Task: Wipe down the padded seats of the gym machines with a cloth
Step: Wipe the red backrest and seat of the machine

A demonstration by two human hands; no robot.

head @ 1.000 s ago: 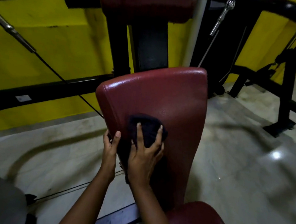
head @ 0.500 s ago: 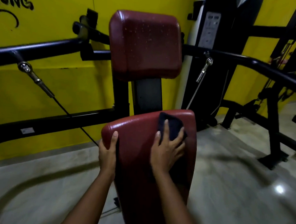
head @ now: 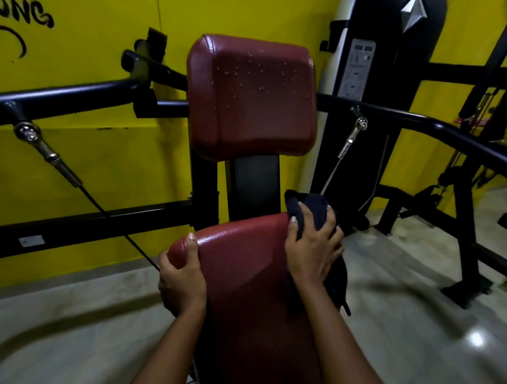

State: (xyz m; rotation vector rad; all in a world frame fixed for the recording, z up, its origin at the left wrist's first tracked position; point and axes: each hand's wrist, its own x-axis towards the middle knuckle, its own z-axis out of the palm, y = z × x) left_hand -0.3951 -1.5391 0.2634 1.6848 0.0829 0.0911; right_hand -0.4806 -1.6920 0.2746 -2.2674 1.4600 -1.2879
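A dark red padded back rest [head: 247, 269] of a gym machine slopes up in front of me. My right hand [head: 313, 247] holds a dark cloth [head: 314, 209] against the pad's top right corner, fingers curled over the cloth; part of the cloth hangs down the pad's right side. My left hand [head: 181, 276] grips the pad's left edge near the top, thumb lying on the front face. Above it stands a second red pad [head: 252, 98], dotted with droplets.
Black machine arms [head: 73, 95] reach out left and right, each with a steel cable fitting [head: 36, 143]. A black and white weight stack housing [head: 371, 80] stands behind on the right. The wall is yellow, and the grey floor [head: 416, 338] is shiny.
My right hand has slid the cloth from the pad's middle up to its top right corner. My left hand has shifted up the left edge. My view has tilted upward.
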